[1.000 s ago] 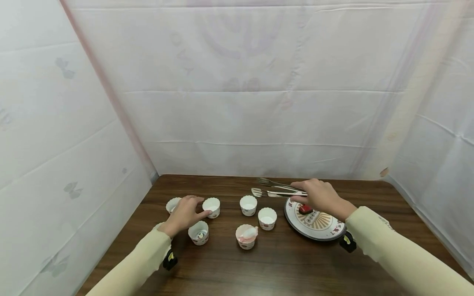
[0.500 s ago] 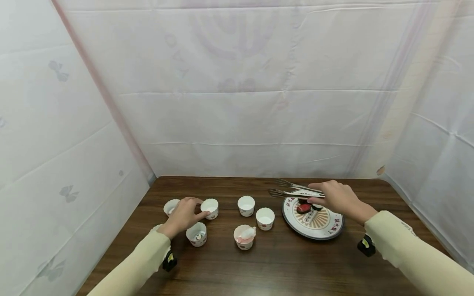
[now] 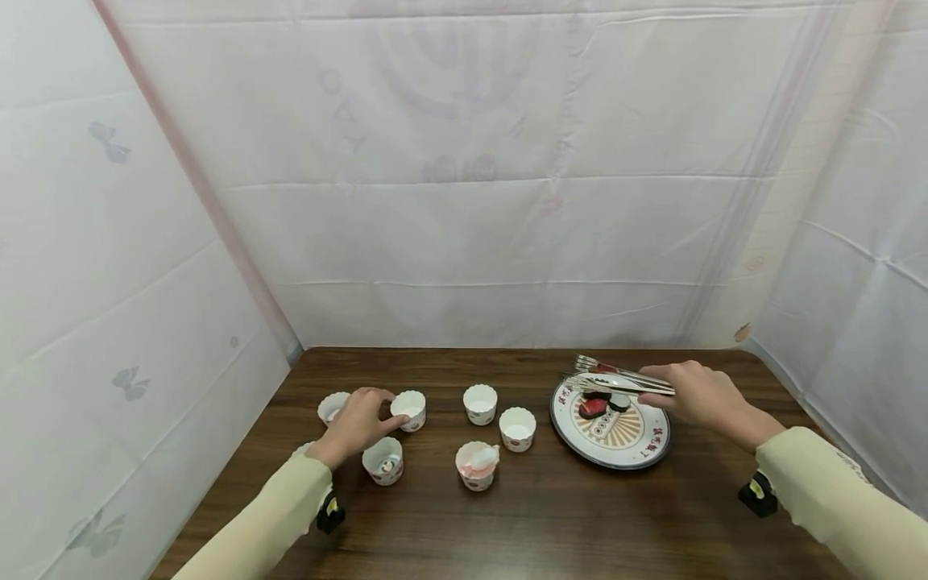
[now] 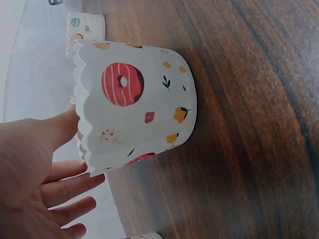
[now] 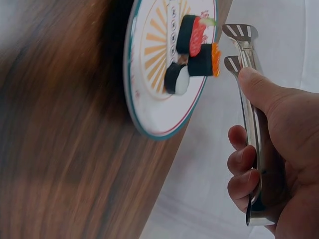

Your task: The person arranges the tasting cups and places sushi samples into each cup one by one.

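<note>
My right hand point(image 3: 706, 399) grips metal serving tongs point(image 3: 627, 383) with slotted ends. The tong ends stand apart above the far part of a round printed plate point(image 5: 149, 130), and I see nothing between them. On the plate sit a red-topped sushi piece point(image 5: 198, 37), an orange-topped one point(image 5: 203, 62) and a white one wrapped in black point(image 5: 177, 79). Among the paper baking cups my left hand point(image 3: 360, 423) has its fingers loosely spread, its thumb beside a white cup point(image 3: 409, 411). In the left wrist view a donut-printed cup point(image 4: 139, 99) hides the thumb tip; contact cannot be told.
A cup point(image 3: 387, 463) nearer the front holds a small dark-and-white piece. Another cup point(image 3: 474, 471) bears a pink-and-white piece. Two white cups point(image 3: 480, 405) stand mid-table, and one more point(image 3: 332, 407) is partly behind the left hand. White cloth point(image 3: 464, 242) walls the brown table point(image 3: 551, 524).
My right hand has moved to the right with the tongs, so their ends now lie over the plate and the sushi is uncovered. My left hand stays about where it was.
</note>
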`<state>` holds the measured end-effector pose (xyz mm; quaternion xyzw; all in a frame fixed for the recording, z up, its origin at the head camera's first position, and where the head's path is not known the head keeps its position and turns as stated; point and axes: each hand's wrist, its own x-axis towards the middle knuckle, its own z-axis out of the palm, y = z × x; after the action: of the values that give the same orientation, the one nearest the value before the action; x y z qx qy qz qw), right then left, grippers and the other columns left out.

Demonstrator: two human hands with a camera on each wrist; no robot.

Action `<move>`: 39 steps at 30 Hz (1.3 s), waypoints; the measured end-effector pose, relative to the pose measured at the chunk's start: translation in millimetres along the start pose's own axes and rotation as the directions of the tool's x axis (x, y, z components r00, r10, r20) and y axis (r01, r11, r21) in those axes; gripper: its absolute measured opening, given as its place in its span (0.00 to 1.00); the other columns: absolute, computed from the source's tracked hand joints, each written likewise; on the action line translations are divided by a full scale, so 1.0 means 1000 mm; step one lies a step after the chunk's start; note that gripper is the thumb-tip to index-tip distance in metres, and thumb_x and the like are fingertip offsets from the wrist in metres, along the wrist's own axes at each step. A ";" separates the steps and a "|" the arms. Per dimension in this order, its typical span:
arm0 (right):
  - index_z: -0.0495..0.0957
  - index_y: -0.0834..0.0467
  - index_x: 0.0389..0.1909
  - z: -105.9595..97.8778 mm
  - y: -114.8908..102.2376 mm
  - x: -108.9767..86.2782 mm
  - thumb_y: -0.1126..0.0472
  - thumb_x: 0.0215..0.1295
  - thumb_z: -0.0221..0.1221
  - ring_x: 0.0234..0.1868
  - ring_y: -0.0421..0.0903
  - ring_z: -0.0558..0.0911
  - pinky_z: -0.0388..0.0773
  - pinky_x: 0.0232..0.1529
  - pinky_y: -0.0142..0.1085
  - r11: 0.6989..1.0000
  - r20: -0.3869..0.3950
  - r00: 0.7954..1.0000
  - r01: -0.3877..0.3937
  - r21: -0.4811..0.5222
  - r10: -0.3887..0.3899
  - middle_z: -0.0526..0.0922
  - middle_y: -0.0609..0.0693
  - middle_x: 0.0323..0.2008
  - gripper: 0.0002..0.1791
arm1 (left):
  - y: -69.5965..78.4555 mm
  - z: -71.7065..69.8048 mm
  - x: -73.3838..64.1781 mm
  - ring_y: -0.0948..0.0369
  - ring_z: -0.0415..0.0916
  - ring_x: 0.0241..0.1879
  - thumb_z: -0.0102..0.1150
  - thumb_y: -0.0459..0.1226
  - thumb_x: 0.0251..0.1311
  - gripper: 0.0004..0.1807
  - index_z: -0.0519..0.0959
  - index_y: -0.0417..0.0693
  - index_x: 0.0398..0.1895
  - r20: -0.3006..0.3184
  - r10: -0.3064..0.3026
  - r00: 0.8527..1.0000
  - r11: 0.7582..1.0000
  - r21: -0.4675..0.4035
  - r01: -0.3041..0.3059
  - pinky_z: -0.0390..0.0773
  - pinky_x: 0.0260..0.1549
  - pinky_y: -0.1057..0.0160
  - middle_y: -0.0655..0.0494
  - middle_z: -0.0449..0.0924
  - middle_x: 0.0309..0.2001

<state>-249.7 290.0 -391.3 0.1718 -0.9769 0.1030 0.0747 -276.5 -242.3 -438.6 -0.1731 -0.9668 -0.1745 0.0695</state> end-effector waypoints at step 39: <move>0.86 0.59 0.54 0.000 0.024 -0.024 0.44 0.66 0.67 0.41 0.63 0.86 0.75 0.21 0.47 0.998 0.022 0.998 -0.058 -0.037 0.059 0.87 0.64 0.48 0.26 | -0.001 -0.004 0.001 0.43 0.79 0.52 0.72 0.44 0.63 0.21 0.85 0.36 0.50 0.014 -0.004 1.000 1.000 -0.020 0.004 0.81 0.48 0.46 0.43 0.86 0.48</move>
<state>-236.0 319.4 -399.5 0.1431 -0.9840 0.0856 0.0634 -277.0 -244.1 -435.4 -0.1730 -0.9658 -0.1831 0.0607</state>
